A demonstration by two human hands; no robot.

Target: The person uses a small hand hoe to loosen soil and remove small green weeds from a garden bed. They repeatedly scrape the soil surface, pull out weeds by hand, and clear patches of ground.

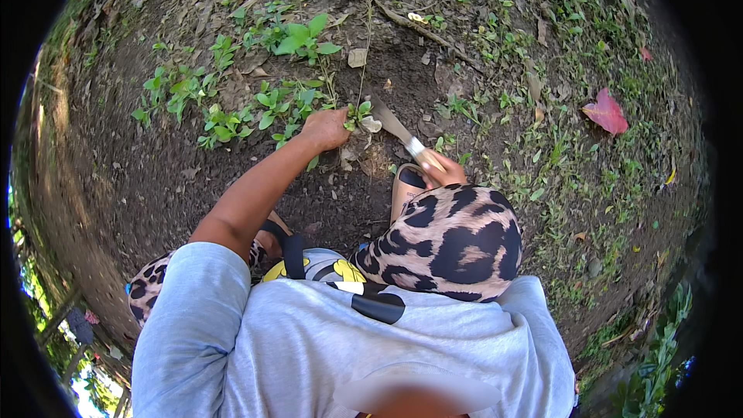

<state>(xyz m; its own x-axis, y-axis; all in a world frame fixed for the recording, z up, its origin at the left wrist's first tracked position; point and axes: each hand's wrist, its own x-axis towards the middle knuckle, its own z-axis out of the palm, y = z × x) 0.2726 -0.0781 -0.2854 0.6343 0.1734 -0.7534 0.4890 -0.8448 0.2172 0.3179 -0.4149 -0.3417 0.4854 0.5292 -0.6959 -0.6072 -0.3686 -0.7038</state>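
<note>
My right hand (444, 171) is closed around the wooden handle of a knife (397, 126) with a broad metal blade and a pale band near the handle. The blade points up and left, its tip at the dark soil beside a thin stem. My left hand (327, 129) is at the low green weeds (284, 101), fingers bent down by a small leafy sprig (359, 116); what the fingers pinch is hidden. A pale dry leaf (371, 124) lies between the sprig and the blade.
A thin stick (426, 35) lies on the soil beyond the blade. Leafy weeds (183, 90) spread at the left, low grass and a red leaf (606, 112) at the right. My sandalled foot (406, 186) and patterned knee (464, 238) are close below the knife hand.
</note>
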